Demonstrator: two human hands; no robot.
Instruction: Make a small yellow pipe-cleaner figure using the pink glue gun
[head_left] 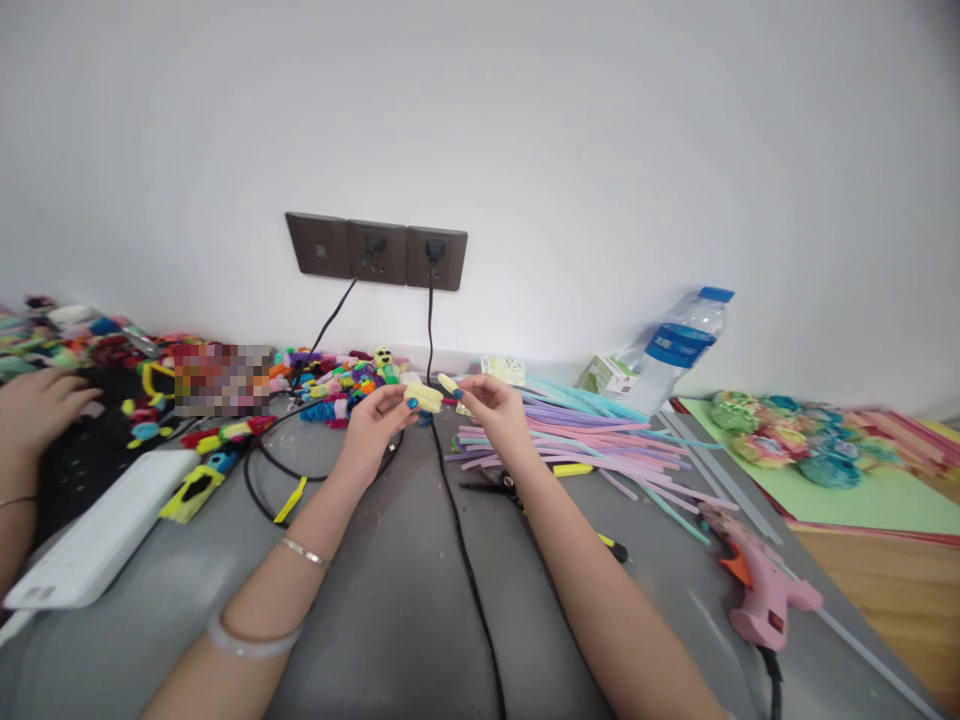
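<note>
yellow fuzzy bundle (426, 400) — gripped by fingers of left hand (369, 430); small yellow piece (447, 382) — pinched by fingers of right hand (499, 412), just beside bundle, both above grey counter (397, 600).

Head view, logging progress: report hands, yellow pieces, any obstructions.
Left hand holding larger pale-yellow piece. Right hand pinching smaller pale-yellow piece. Black cable below, on tabletop.

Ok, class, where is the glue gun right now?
In the head view, the glue gun lies at lower right on the table, nearer the camera than the green paper.
</note>
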